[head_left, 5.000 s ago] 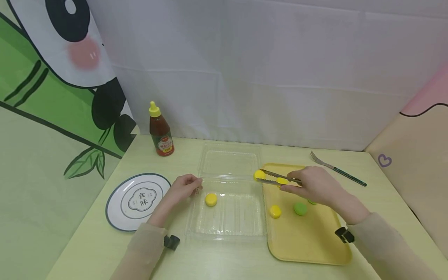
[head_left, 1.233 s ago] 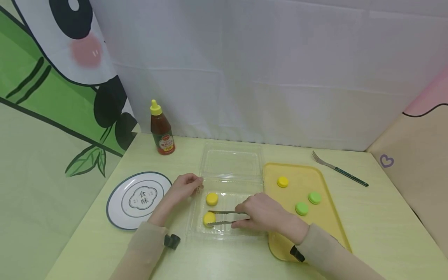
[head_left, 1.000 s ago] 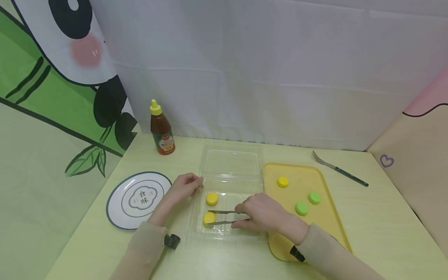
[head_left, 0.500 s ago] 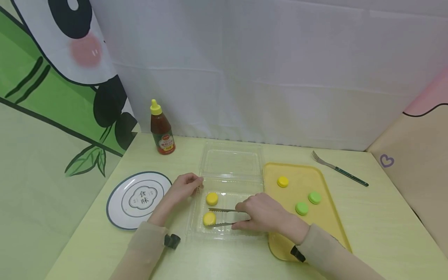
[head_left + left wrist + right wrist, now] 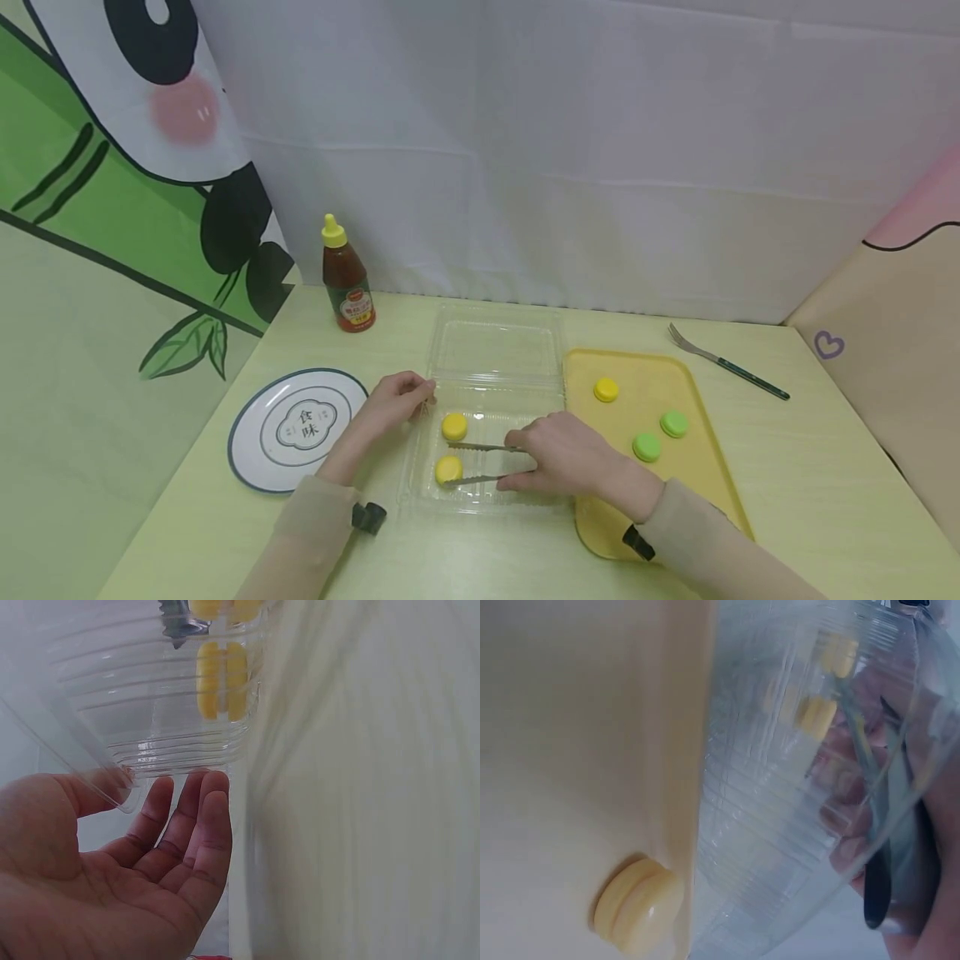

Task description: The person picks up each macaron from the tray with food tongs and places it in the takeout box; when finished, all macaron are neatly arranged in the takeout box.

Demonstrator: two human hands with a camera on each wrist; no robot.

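Observation:
Pinched between my left hand's (image 5: 393, 402) thumb and fingers is the left rim of a clear plastic clamshell box (image 5: 498, 400), its lid laid open to the back. My right hand (image 5: 562, 454) holds metal tongs (image 5: 480, 480) low inside the box. Their tips stand apart, the nearer one at the edge of a yellow macaron (image 5: 448, 469). Just behind lies a second yellow macaron (image 5: 454, 426), also in the box. Right of the box, a yellow tray (image 5: 660, 508) bears a yellow macaron (image 5: 606, 389) and two green macarons (image 5: 647, 447). Another yellow macaron (image 5: 639, 906) shows in the right wrist view.
A white plate (image 5: 251, 454) with a blue rim lies left of the left hand. At the back left stands a sauce bottle (image 5: 347, 279) with a yellow cap. A fork (image 5: 731, 363) rests beyond the tray, and a white cloth hangs behind the table.
The right hand brought a yellow macaron left from over the tray into the box. The tongs' tips then spread, leaving it at the front left. The left hand stayed at the rim.

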